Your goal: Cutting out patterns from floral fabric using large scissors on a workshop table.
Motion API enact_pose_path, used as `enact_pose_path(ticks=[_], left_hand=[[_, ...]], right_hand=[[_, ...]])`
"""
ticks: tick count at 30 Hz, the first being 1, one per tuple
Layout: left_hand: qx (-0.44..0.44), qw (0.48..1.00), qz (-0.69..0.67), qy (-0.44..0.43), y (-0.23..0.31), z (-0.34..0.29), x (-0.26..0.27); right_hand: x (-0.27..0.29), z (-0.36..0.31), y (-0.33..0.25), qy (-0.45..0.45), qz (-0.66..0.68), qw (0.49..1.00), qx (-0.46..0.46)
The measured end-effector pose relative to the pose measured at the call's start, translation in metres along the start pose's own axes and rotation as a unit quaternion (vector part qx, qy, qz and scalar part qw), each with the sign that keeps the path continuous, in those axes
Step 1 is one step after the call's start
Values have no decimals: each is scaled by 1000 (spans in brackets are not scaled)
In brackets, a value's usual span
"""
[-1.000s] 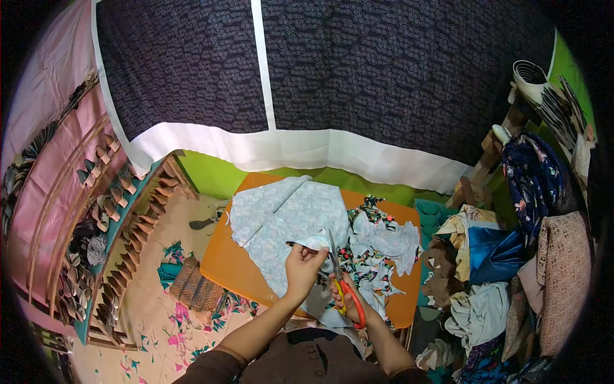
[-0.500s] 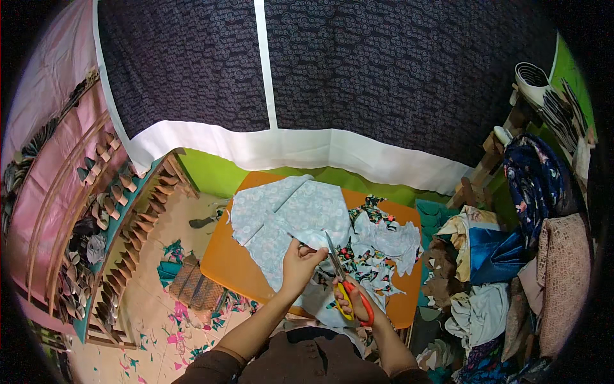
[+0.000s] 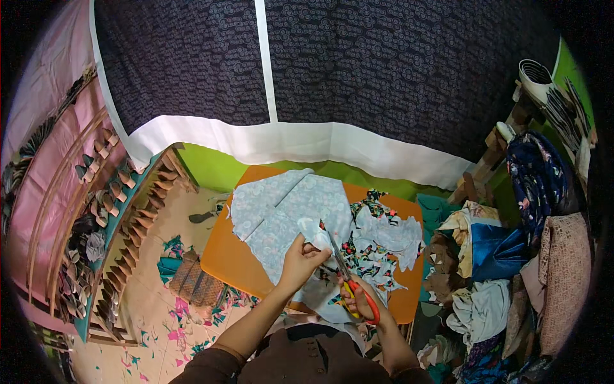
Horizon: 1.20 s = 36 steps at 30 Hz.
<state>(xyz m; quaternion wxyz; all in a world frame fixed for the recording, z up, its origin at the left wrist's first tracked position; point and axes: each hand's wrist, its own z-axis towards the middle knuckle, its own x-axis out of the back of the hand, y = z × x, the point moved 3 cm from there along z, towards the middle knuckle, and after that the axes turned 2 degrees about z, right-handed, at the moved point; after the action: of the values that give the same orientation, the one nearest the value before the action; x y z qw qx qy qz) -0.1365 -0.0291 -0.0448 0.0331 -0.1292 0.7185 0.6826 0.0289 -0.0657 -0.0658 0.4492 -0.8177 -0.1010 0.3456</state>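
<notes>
My left hand (image 3: 305, 261) pinches a small piece of pale fabric (image 3: 313, 234) above the table's middle. In my right hand (image 3: 362, 299) is a pair of scissors (image 3: 340, 261) with red and yellow handles, the blades pointing up and left. Their tips lie against the right edge of the pale piece, close to my left fingertips. Behind it a large folded sheet of pale blue patterned cloth (image 3: 281, 205) covers the left part of the orange table (image 3: 220, 253). Cut scraps of pale cloth (image 3: 390, 237) and dark floral cloth (image 3: 368, 206) lie to the right.
Wooden shoe lasts (image 3: 131, 246) line a rack on the left. Pink and green scraps (image 3: 176, 333) litter the floor near a brown patterned bundle (image 3: 197, 281). Folded fabrics (image 3: 489, 249) pile up on the right. A dark patterned curtain (image 3: 396, 70) hangs behind the table.
The scissors' handles have come closer together. The pale piece in my left hand now stands out above the large sheet, turned upward. Both hands have shifted only slightly.
</notes>
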Motion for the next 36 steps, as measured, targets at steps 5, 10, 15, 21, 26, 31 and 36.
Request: enact_pose_path(ticks=[5, 10, 15, 21, 26, 31, 36], left_hand=[[17, 999, 17, -40, -3, 1, 1], [27, 996, 62, -57, -12, 1, 3], [39, 996, 44, -61, -7, -1, 2], [37, 993, 83, -74, -8, 0, 9], [51, 988, 55, -137, -7, -2, -2], [61, 986, 53, -143, -6, 0, -5], [63, 987, 67, -134, -10, 3, -11]], right_hand=[[7, -3, 10, -11, -36, 998, 41], [5, 0, 11, -12, -151, 981, 119], [3, -4, 12, 2, -67, 996, 59], [1, -6, 7, -5, -83, 996, 38], [9, -7, 15, -2, -100, 991, 84], [16, -10, 12, -8, -41, 998, 40], [23, -15, 9, -6, -43, 998, 40]])
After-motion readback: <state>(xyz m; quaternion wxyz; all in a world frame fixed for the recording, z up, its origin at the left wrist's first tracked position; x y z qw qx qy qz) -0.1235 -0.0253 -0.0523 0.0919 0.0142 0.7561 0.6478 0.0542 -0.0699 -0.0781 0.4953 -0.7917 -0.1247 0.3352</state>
